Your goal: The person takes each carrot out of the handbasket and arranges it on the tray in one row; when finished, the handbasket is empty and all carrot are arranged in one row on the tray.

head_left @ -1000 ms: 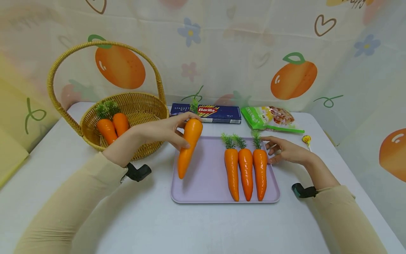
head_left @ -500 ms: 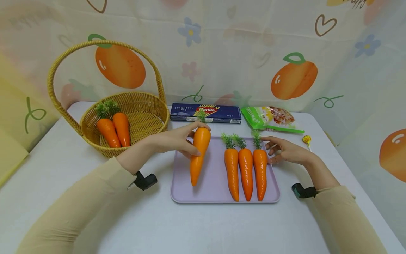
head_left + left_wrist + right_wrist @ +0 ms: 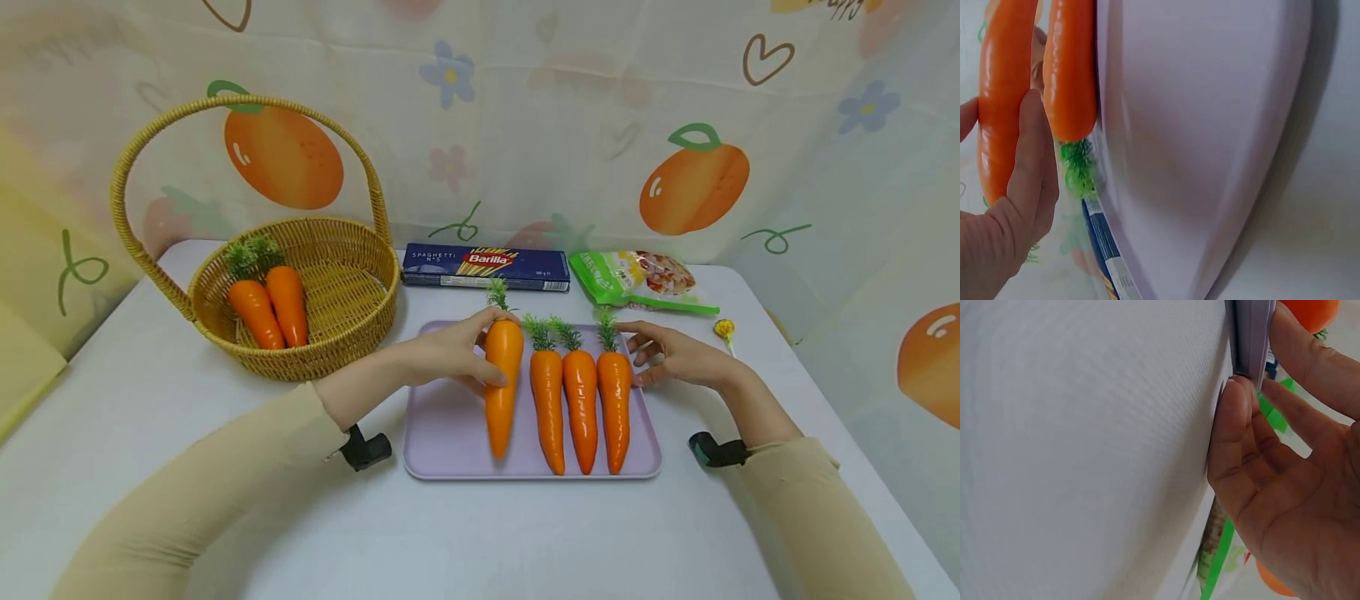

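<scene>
My left hand (image 3: 465, 350) grips an orange carrot (image 3: 505, 354) with a green leafy top, thumb on one side and fingers on the other. The carrot is over the middle of a lilac tray (image 3: 442, 433), tip toward me; a gap beneath it is hard to judge. Three more carrots lie side by side on the tray's right half, the nearest (image 3: 547, 400) just right of the held one. At the tray's right rim, my right hand (image 3: 671, 354) holds the edge between thumb and fingers, as the right wrist view shows up close.
A wicker basket (image 3: 360, 342) with a tall handle stands at the left, two carrots (image 3: 287, 304) inside. Behind the tray lie a blue spaghetti box (image 3: 442, 262) and a green snack bag (image 3: 600, 279). A lollipop (image 3: 724, 330) lies to the right.
My left hand has carried its carrot rightward and toward me, from the tray's left side to beside the row of three. The right hand has stayed at the rim.
</scene>
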Motion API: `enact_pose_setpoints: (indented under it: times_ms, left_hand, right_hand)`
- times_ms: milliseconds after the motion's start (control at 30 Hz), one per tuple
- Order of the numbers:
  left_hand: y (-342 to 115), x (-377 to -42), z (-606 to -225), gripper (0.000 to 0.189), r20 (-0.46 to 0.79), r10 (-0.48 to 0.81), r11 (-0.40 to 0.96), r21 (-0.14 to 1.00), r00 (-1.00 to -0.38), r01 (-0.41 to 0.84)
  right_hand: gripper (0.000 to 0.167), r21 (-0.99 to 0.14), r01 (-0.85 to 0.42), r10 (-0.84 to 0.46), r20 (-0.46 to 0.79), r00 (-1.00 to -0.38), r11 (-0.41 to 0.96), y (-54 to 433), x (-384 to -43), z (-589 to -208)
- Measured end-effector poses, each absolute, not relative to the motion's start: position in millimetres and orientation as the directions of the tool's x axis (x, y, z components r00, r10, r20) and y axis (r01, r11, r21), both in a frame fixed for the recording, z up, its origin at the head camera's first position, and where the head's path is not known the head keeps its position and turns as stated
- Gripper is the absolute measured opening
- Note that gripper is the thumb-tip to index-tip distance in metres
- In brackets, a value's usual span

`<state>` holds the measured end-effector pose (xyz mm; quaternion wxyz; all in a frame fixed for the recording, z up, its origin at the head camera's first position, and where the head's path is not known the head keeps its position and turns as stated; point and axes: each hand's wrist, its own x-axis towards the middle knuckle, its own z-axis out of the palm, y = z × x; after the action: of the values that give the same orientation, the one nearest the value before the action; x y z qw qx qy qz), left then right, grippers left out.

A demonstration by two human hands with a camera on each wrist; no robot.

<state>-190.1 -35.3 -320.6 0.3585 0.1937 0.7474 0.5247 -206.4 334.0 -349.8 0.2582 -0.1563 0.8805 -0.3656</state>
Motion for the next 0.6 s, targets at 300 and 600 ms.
enact_pose_setpoints:
  times_ms: [300,600]
  left_hand:
    - [-22,-188,-331,0.078,-0.357,0.633,0.368,0.919,-0.687,-0.138]
    - [-16,-185,-336,0.077,-0.376,0.626,0.377,0.913,-0.683,-0.157]
  right_hand:
    - [0.082,-0.731,-0.086,-0.469,-0.339,-0.815,0.677,334,-207,-350]
    - [0.082,-0.738,-0.077,-0.467,-0.34,-0.816,0.671,333,-206,-350]
